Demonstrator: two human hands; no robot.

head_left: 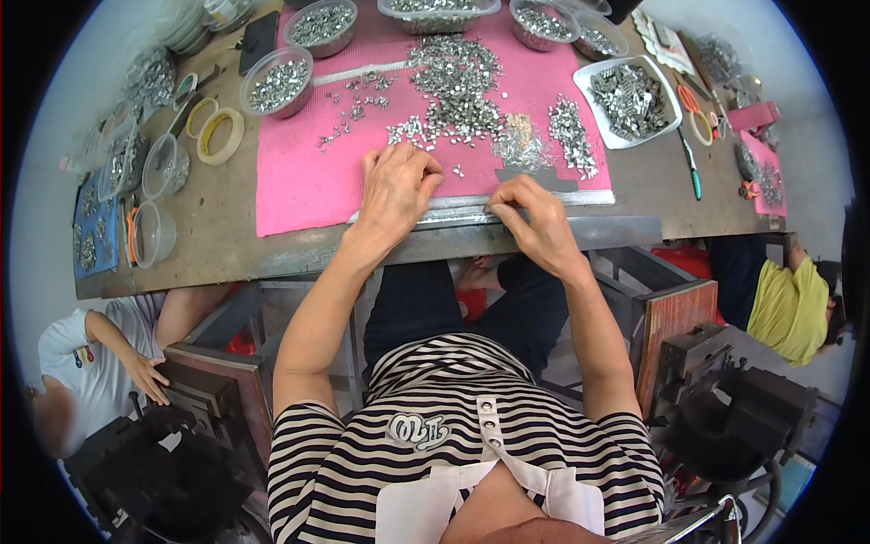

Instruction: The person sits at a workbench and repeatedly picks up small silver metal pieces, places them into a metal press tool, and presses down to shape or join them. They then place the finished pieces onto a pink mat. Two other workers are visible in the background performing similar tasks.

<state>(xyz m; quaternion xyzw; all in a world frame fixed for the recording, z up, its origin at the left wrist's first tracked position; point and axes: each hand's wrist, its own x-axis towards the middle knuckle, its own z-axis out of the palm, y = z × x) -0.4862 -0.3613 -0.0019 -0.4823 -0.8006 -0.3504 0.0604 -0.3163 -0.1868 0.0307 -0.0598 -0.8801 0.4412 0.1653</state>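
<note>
Resting at the near edge of the brown wooden table (217,227), the left hand (396,188) lies with fingers curled down on a long silvery metal strip (453,214), while the right hand (535,218) pinches that strip's other end. Beyond them, a pink rectangular mat (299,172) carries a loose heap of small shiny metal pieces (453,86). Farther back stand clear round plastic bowls (276,82) filled with such pieces.

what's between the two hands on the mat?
In the head view, between the left hand and right hand runs a long silvery metal strip along the pink mat's near edge; both hands touch it.
</note>
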